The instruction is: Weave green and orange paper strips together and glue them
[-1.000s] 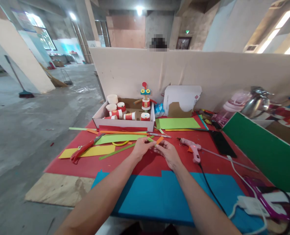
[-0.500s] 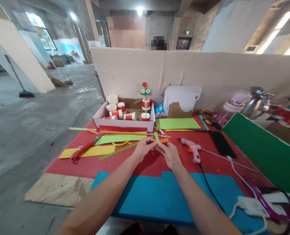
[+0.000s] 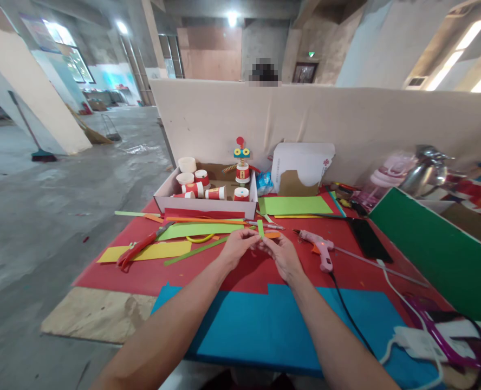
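Note:
Both my hands meet over the red sheet [image 3: 143, 273] near the table's middle. My left hand [image 3: 237, 248] is closed, pinching a green paper strip [image 3: 260, 228] that stands up between the hands. My right hand [image 3: 281, 254] is closed too, pinching an orange paper strip [image 3: 272, 235] that curls over to the right. The two strips cross where my fingertips touch.
A pink glue gun [image 3: 319, 245] lies just right of my right hand, its black cord running toward me. Red scissors [image 3: 138, 249], yellow and green paper lie to the left. A white box [image 3: 202, 205] with red paper cups and a paper robot [image 3: 241, 161] stands behind. A black phone [image 3: 366, 238] lies at right.
The green strip has swung from lying flat to standing upright, and the orange strip has bent over to the right. Both hands stayed in place, fingers working.

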Available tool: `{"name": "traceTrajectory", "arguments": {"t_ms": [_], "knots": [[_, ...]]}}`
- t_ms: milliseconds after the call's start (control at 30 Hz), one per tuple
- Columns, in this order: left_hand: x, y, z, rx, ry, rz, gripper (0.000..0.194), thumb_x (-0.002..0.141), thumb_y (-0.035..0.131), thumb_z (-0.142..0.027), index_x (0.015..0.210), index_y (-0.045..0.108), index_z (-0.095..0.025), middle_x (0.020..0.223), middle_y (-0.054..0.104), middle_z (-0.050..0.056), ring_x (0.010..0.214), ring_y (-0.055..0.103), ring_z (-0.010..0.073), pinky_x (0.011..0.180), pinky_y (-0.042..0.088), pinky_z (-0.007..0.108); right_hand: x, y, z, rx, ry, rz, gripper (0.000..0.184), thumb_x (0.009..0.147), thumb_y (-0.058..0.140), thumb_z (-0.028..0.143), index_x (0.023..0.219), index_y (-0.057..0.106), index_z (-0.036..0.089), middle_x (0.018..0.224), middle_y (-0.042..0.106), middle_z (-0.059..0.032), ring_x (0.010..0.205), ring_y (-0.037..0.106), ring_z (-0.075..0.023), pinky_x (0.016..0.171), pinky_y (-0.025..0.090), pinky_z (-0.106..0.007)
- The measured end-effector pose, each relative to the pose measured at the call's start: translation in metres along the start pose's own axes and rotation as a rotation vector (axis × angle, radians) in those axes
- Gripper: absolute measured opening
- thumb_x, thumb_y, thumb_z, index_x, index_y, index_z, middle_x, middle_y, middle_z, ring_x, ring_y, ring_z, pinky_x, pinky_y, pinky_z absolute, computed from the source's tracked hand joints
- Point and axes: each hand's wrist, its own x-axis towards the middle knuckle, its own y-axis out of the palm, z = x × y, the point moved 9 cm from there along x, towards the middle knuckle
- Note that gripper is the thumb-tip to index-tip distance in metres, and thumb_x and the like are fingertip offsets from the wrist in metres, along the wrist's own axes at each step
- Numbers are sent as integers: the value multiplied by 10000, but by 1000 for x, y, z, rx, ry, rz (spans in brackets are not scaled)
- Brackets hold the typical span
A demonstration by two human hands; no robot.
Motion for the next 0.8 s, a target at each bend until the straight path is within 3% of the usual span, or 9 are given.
{"name": "traceTrajectory", "arguments": {"t_ms": [300, 500, 667, 800], "knots": [[0, -4, -2, 5, 6, -39, 311, 566, 775, -371, 660, 626, -116, 576, 607, 9, 505, 502, 81, 502, 410, 212, 0, 1, -3, -37, -32, -16, 330, 507, 827, 389, 707, 665, 183, 653, 679, 3, 616, 627, -141, 711, 534, -323], [-1, -6, -5, 51, 32, -98, 262, 580, 750, -349, 637, 628, -124, 538, 588, -10, 488, 472, 70, 520, 375, 212, -2, -5, 11, -219, -165, -92, 271, 594, 766, 421, 691, 684, 181, 563, 646, 10, 551, 577, -134, 616, 511, -290], [-1, -6, -5, 51, 28, -86, 268, 568, 750, -356, 622, 627, -124, 522, 578, -13, 480, 461, 71, 505, 366, 212, -1, 2, 6, -144, -98, -27, 380, 552, 790, 429, 824, 686, 186, 654, 686, -3, 591, 621, -157, 631, 537, -318], [0, -6, -3, 24, -14, -51, 300, 575, 742, -392, 633, 631, -118, 528, 573, -6, 481, 458, 76, 489, 374, 215, -1, 0, 3, -88, -57, -51, 374, 509, 819, 402, 765, 658, 183, 649, 690, -1, 609, 655, -165, 663, 557, -323]]}}
